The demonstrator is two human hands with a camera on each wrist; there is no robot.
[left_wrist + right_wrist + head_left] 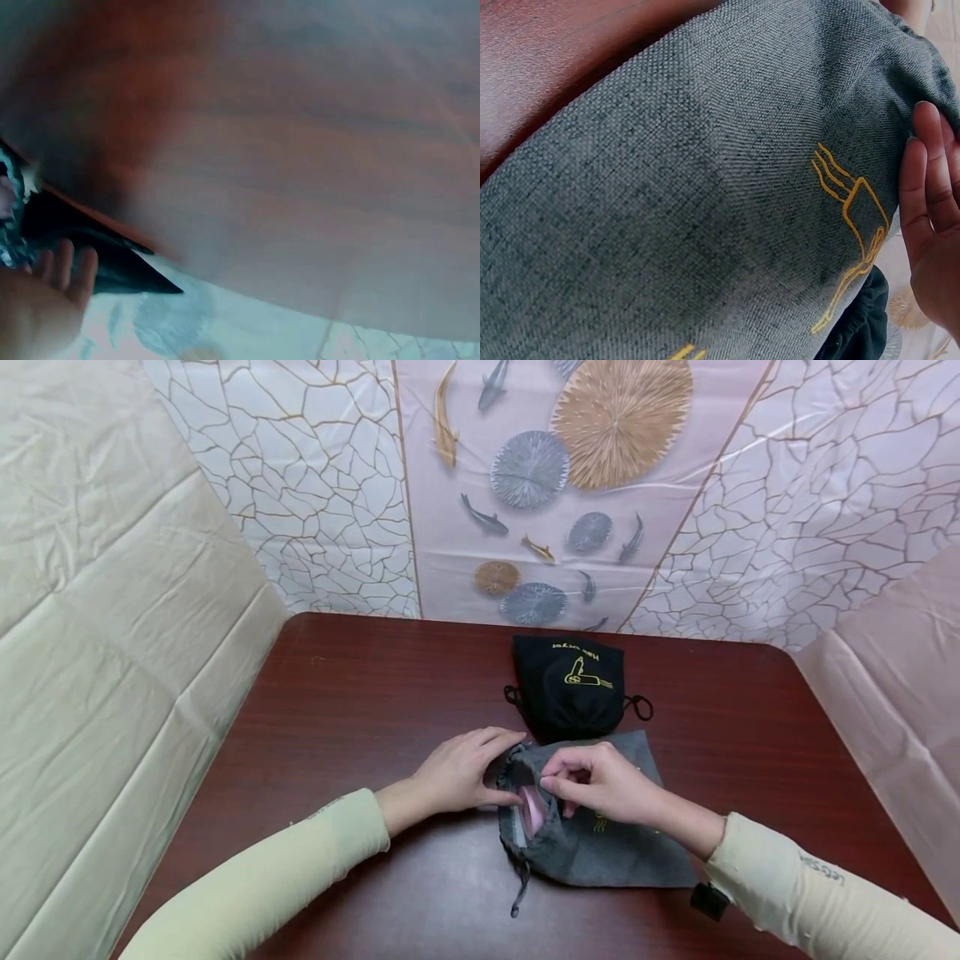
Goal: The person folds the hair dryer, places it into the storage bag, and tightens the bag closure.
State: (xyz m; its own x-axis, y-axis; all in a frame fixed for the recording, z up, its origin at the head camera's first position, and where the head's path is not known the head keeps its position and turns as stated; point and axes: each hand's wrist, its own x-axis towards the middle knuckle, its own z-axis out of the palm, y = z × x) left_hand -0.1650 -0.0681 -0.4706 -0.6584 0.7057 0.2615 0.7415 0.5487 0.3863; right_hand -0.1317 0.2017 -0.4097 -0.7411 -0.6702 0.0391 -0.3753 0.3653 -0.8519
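Note:
A grey drawstring bag (622, 856) with yellow stitching lies on the table, its mouth facing left. Inside the mouth shows something pink (532, 814), mostly hidden by the cloth; its kind cannot be told. My right hand (603, 783) pinches the upper cloth of the mouth between thumb and fingers. At the left of the mouth is my left hand (461, 772), fingers stretched along the rim's far side and thumb touching near the pink thing. The right wrist view shows the bag's woven cloth (667, 187) up close beside the right hand's fingers (930, 172).
A black drawstring pouch (558, 697) with a yellow hair dryer drawing lies just behind the grey bag. The dark red wooden table (360, 693) ends at a patterned curtain (330, 485). A cord (520, 893) hangs from the bag's near corner.

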